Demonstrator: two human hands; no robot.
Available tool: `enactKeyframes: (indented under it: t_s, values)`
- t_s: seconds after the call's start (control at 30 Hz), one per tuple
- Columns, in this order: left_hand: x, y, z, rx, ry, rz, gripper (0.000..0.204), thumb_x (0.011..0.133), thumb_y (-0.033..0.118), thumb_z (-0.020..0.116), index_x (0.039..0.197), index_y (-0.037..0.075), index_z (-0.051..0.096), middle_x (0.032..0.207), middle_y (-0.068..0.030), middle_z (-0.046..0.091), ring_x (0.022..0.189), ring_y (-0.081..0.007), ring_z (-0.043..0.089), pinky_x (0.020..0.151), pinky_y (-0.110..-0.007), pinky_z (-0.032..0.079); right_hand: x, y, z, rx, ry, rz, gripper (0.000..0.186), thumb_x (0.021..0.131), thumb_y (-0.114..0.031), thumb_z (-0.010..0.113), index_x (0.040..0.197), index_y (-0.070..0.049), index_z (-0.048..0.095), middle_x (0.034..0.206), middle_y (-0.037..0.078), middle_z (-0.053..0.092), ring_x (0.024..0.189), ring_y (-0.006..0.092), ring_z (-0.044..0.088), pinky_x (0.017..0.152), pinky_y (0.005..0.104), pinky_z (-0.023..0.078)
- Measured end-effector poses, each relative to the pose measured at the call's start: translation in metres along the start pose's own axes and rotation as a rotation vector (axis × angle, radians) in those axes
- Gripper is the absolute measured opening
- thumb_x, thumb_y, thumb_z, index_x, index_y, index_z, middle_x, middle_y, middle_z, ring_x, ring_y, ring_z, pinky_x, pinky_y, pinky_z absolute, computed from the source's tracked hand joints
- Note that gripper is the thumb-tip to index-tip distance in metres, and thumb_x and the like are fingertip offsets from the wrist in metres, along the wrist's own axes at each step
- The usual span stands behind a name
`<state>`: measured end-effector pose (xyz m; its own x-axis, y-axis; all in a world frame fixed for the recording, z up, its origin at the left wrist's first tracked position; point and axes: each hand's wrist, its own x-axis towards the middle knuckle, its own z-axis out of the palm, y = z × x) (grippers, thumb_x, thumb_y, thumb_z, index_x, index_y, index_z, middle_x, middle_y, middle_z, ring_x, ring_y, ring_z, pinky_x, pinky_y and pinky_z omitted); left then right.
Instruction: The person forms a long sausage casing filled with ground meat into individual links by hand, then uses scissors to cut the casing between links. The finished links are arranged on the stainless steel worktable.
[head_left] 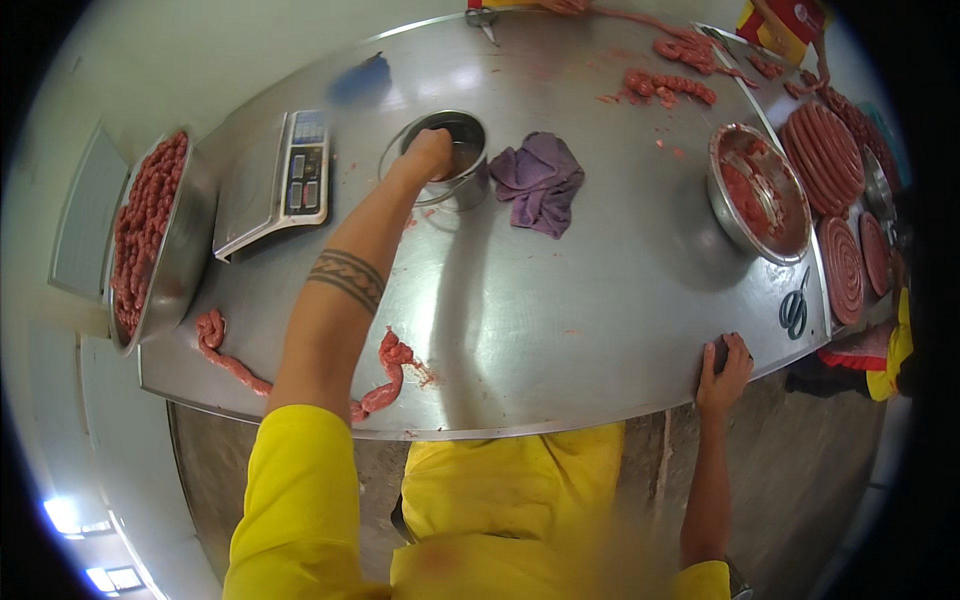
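My left hand [430, 152] reaches down into a round metal pot [466, 188] of liquid. Its fingers are hidden below the rim, so any hold is out of sight. A crumpled purple cloth [539, 182] lies just right of the pot. My right hand [725, 370] rests at the near right edge of the steel table, thumb apart from the fingers. Between them shows a dark patch that I cannot make out. Beyond that hand lie green-handled scissors [794, 312]. Under my left forearm, a length of raw sausage [384, 385] lies along the near edge.
A digital scale [303, 170] stands left of the pot. At far left a deep metal basin [192, 225] holds linked sausage. A metal bowl [724, 200] with meat remains sits at right, near coiled sausages [822, 158]. Other people's hands [565, 6] show along the far side.
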<state>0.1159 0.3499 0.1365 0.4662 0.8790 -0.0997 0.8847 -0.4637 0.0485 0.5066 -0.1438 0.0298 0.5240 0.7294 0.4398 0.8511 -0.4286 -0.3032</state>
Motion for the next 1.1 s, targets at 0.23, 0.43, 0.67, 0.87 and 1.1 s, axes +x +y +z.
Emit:
enactKeyframes:
  t_s: [0.23,0.43,0.67,0.87,1.1]
  values:
    - [0.051,-0.034,0.056,0.155,-0.051,-0.123,0.023,0.087,0.011,0.069,0.104,-0.001,0.078,0.109,-0.0276,0.075,0.106,-0.043,0.073,0.094,-0.049,0.059,0.001,-0.007,-0.005,-0.009,-0.011,0.055,0.036,0.097,-0.029,0.072,0.125,-0.007,0.067,0.139,0.013,0.063,0.12,0.0399,0.057,0.105,0.052,0.042]
    - [0.046,-0.028,-0.014,0.447,-0.069,0.115,0.029,0.079,0.026,0.082,0.085,-0.002,0.08,0.088,-0.0207,0.077,0.082,-0.0323,0.078,0.079,-0.041,0.063,-0.001,-0.005,-0.003,0.004,0.014,0.066,0.034,0.095,-0.028,0.073,0.124,-0.01,0.068,0.138,0.01,0.064,0.118,0.0387,0.059,0.104,0.0525,0.042]
    - [0.062,0.115,-0.036,-0.094,0.006,0.091,0.044,0.087,0.041,0.081,0.069,0.002,0.074,0.063,-0.0101,0.072,0.057,-0.025,0.07,0.056,-0.042,0.056,-0.003,0.008,0.006,-0.016,0.015,0.022,0.034,0.098,-0.03,0.071,0.125,-0.008,0.068,0.136,0.013,0.066,0.125,0.0358,0.06,0.108,0.0533,0.042]
    - [0.014,0.187,0.112,-0.167,0.418,-0.227,0.065,0.094,0.049,0.071,0.139,0.007,0.052,0.133,-0.0224,0.057,0.129,-0.0386,0.052,0.098,-0.051,0.053,-0.005,0.033,0.016,-0.055,-0.006,-0.098,0.033,0.104,-0.028,0.065,0.126,-0.004,0.068,0.134,0.016,0.067,0.124,0.0374,0.061,0.105,0.0497,0.045]
    - [-0.023,0.168,0.078,-0.725,0.497,-0.071,0.042,0.086,0.042,0.077,0.101,0.003,0.072,0.093,-0.0252,0.074,0.09,-0.0442,0.073,0.084,-0.054,0.058,0.024,-0.006,0.035,0.475,-0.253,0.15,0.044,0.106,-0.036,0.064,0.137,-0.005,0.063,0.14,0.017,0.062,0.124,0.0307,0.06,0.106,0.0447,0.047]
